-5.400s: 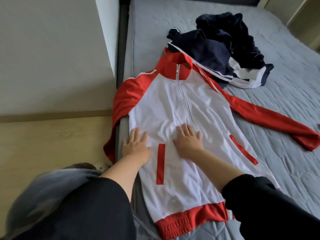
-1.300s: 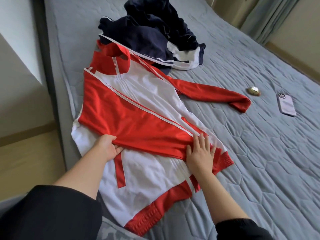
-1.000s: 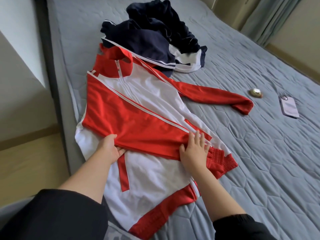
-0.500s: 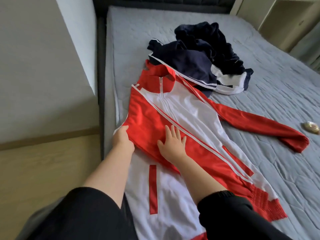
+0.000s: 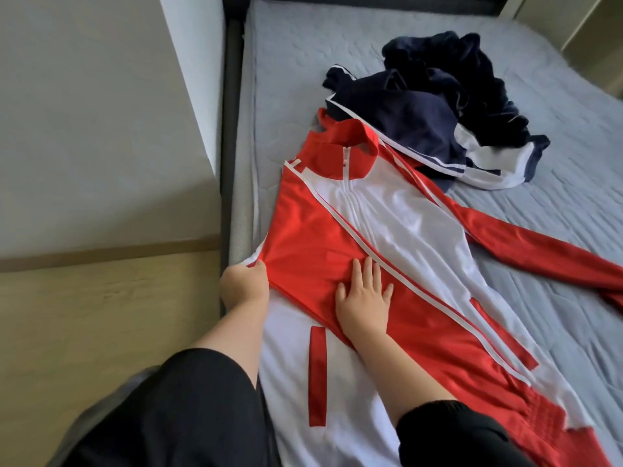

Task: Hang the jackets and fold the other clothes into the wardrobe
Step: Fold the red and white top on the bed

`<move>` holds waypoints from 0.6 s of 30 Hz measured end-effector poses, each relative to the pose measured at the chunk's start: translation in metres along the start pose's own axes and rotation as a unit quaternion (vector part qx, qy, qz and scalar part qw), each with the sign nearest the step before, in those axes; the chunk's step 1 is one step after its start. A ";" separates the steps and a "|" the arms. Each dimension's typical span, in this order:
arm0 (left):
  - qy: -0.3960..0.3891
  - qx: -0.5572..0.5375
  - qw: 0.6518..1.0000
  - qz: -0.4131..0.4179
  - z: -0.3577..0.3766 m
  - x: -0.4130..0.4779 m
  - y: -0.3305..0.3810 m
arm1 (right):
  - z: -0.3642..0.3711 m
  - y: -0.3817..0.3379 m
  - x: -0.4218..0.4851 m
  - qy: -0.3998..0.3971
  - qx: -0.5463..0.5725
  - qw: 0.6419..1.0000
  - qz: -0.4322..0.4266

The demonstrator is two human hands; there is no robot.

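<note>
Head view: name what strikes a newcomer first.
A red and white jacket lies front-up on the grey bed, one red sleeve folded across its chest. The left hand grips its side edge; the right hand presses flat on that sleeve. Navy clothes are heaped beyond the collar.

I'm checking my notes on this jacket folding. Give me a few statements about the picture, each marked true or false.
1. The right hand lies flat on the red sleeve folded across the jacket. True.
2. The left hand rests on the floor. False: it grips the jacket's edge at the side of the bed.
3. Both sleeves are folded over the front. False: the other sleeve lies stretched out on the bed.
4. A pile of dark blue clothes lies beyond the collar. True.
</note>
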State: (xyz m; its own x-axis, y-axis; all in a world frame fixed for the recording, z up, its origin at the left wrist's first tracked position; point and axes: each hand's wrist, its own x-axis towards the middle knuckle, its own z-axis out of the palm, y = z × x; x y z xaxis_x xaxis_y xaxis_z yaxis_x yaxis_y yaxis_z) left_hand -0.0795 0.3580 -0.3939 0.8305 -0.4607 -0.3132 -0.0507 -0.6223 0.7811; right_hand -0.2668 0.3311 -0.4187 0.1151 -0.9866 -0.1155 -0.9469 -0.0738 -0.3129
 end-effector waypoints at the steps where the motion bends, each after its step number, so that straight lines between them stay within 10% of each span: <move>1: 0.010 0.065 0.997 0.037 -0.002 -0.002 -0.002 | -0.004 0.001 0.000 -0.010 0.004 1.000 -0.010; 5: 0.049 0.190 0.956 0.220 -0.009 -0.006 0.001 | -0.024 0.008 -0.004 -0.032 0.065 0.997 -0.038; 10: -0.050 0.267 0.780 0.564 0.018 -0.047 0.020 | -0.034 0.020 -0.013 0.040 -0.014 0.998 -0.036; 14: -0.227 0.434 0.743 0.456 0.053 -0.071 -0.010 | -0.026 0.047 -0.025 0.019 -0.049 0.999 -0.008; 18: -0.215 0.469 0.752 0.409 0.045 -0.057 -0.030 | -0.026 0.095 -0.048 0.041 -0.057 0.996 0.054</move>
State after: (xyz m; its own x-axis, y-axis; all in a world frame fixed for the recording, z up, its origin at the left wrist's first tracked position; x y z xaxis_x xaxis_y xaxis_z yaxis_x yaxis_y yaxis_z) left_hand -0.1504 0.3739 -0.4239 0.0621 -0.9690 -0.2393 -0.9844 -0.0990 0.1457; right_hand -0.3705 0.3679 -0.4180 -0.0099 -0.9979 -0.0643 -0.9807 0.0223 -0.1942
